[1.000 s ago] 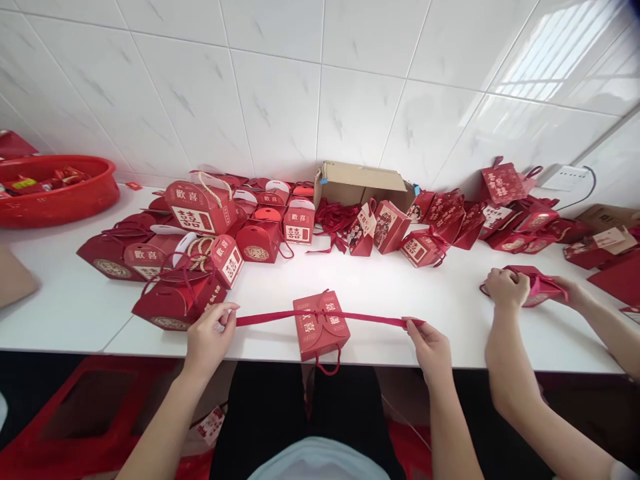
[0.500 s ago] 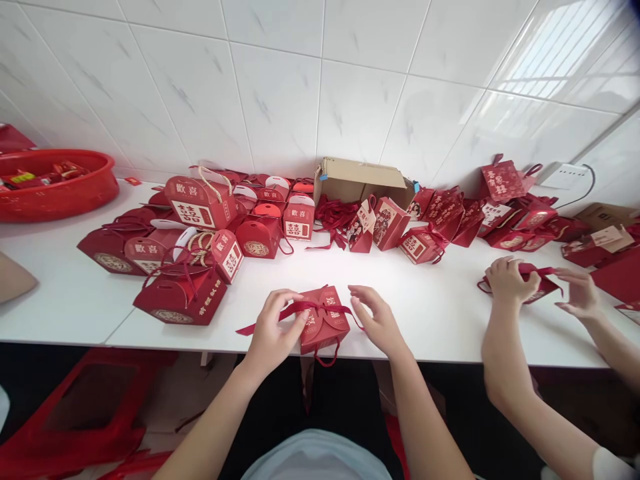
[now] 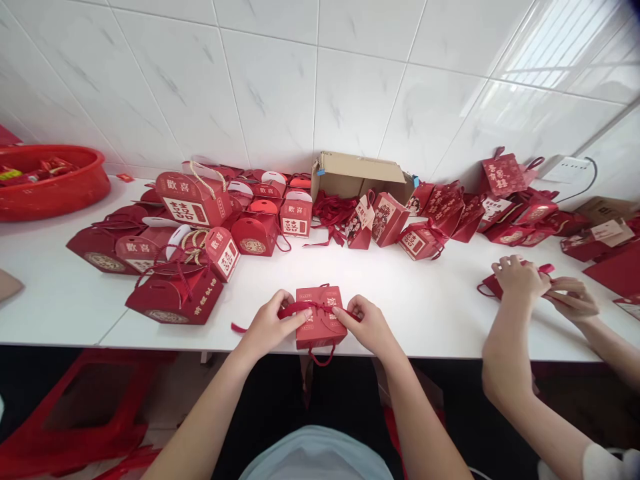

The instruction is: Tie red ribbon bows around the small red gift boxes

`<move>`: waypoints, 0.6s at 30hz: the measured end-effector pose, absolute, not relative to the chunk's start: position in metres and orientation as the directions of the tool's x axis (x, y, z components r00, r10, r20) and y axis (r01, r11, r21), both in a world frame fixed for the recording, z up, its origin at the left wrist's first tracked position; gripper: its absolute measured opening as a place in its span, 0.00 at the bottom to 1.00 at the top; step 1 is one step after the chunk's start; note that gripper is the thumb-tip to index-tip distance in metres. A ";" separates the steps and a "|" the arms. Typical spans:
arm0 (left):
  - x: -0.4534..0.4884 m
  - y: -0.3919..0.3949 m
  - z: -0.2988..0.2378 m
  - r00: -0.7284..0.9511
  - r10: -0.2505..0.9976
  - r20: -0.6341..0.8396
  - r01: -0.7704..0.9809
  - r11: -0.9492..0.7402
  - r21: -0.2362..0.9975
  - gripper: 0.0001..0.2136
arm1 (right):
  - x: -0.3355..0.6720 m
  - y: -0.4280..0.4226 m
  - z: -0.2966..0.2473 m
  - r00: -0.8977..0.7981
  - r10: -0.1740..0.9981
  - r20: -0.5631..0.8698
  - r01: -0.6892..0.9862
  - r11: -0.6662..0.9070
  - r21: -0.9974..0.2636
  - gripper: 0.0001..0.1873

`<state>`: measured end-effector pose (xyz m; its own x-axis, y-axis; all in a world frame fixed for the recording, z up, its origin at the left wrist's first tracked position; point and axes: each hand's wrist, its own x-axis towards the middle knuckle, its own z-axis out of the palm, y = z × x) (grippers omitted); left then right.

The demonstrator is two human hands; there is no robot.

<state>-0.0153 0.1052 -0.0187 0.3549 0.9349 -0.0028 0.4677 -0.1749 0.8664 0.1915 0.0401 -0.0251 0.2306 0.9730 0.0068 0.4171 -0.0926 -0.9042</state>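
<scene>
A small red gift box with gold print lies at the table's front edge, its cord handle hanging toward me. Across its top runs a dark red ribbon, crossed or knotted at the middle. My left hand is closed on the ribbon at the box's left side, and a loose tail sticks out beyond it to the left. On the right, my right hand pinches the ribbon's other side, fingertips at the box's top right. Both hands rest close against the box.
Several red gift boxes stand at the left, behind them a red basin. At the back, a cardboard box holds red ribbons. More red boxes line the wall. At right, a co-worker's hands work on another red box.
My right hand has come in from the right, from open fingers to a pinch on the ribbon. My left fingers have closed on the ribbon. The box now sits straighter.
</scene>
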 end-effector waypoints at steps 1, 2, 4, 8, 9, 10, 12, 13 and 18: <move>-0.016 0.107 -0.018 0.372 0.928 -0.036 0.465 -0.153 0.872 0.15 | 0.193 0.041 -0.025 0.190 0.982 -0.019 0.408 -0.097 -0.908 0.23; -0.016 0.107 -0.018 0.385 0.921 -0.064 0.456 -0.129 0.880 0.16 | 0.195 0.043 -0.025 0.153 0.987 -0.046 0.390 -0.103 -0.915 0.24; -0.016 0.106 -0.016 0.384 0.918 -0.096 0.438 -0.089 0.895 0.18 | 0.198 0.044 -0.025 0.106 0.990 -0.090 0.311 -0.119 -0.943 0.24; -0.015 0.102 -0.013 0.313 0.947 -0.073 0.443 -0.078 0.893 0.21 | 0.202 0.046 -0.030 0.102 0.985 -0.137 0.052 -0.143 -0.988 0.24; -0.015 0.100 -0.014 0.281 0.958 -0.052 0.458 -0.086 0.885 0.22 | 0.203 0.046 -0.031 0.117 0.983 -0.144 0.012 -0.147 -0.989 0.24; -0.014 0.099 -0.015 0.250 0.968 -0.029 0.476 -0.097 0.874 0.23 | 0.203 0.047 -0.032 0.134 0.980 -0.148 -0.011 -0.148 -0.989 0.24; -0.014 0.098 -0.017 0.204 0.979 0.016 0.505 -0.119 0.855 0.24 | 0.205 0.047 -0.031 0.148 0.977 -0.155 -0.029 -0.152 -0.988 0.24; -0.014 0.098 -0.019 0.196 0.980 0.029 0.512 -0.127 0.849 0.24 | 0.207 0.046 -0.030 0.140 0.977 -0.160 -0.037 -0.157 -0.987 0.23; -0.018 0.099 -0.020 0.256 0.965 0.063 0.495 -0.187 0.848 0.18 | 0.218 0.040 -0.018 0.026 0.983 -0.182 -0.073 -0.180 -0.981 0.21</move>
